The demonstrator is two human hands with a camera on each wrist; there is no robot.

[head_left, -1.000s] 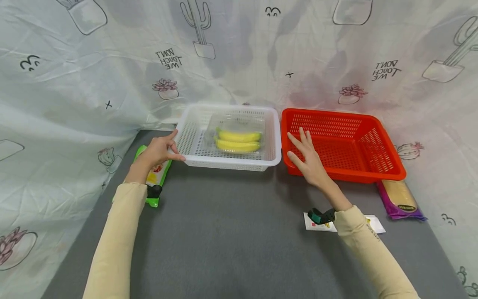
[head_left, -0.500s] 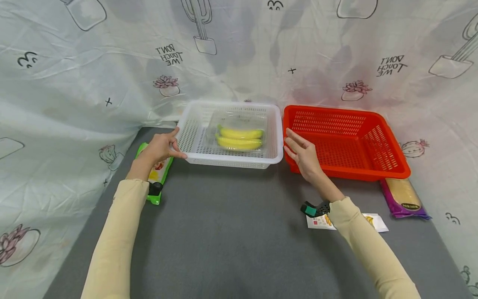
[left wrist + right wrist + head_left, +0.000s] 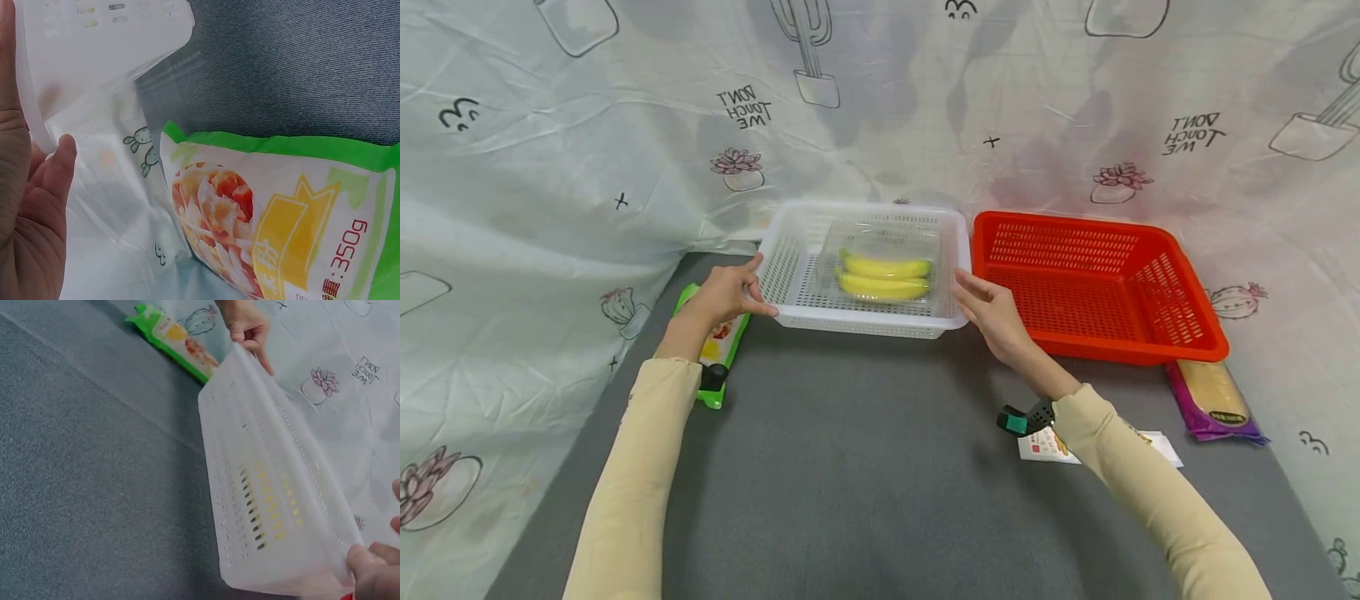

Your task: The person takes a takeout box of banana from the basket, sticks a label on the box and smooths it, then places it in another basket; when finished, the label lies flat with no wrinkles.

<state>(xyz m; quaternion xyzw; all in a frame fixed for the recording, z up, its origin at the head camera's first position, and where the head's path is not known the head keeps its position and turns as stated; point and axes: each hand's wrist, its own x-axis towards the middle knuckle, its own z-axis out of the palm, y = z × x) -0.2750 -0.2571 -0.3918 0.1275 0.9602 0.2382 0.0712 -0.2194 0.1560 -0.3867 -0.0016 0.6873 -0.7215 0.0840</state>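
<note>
A white plastic basket (image 3: 857, 322) with perforated walls stands at the back of the grey table. Inside it is a clear plastic box (image 3: 883, 237) with yellow bananas (image 3: 883, 287) in it. My left hand (image 3: 718, 298) grips the basket's left end, thumb at the front corner and a finger on the side rim; the left wrist view shows fingertips under that rim. At the opposite end, my right hand (image 3: 996, 321) holds the right rim near the front corner, its thumb (image 3: 361, 562) against the rim in the right wrist view.
A red basket (image 3: 1097, 346) stands just right of the white one. A green-edged food bag (image 3: 281, 206) marked 350g lies beneath my left wrist. A purple-ended packet (image 3: 1213, 400) lies at the right, and a white printed packet (image 3: 1045, 446) is partly under my right forearm.
My right hand has moved left from over the red basket's left edge to the white basket's right rim, its spread fingers drawing together. My left hand has kept its hold.
</note>
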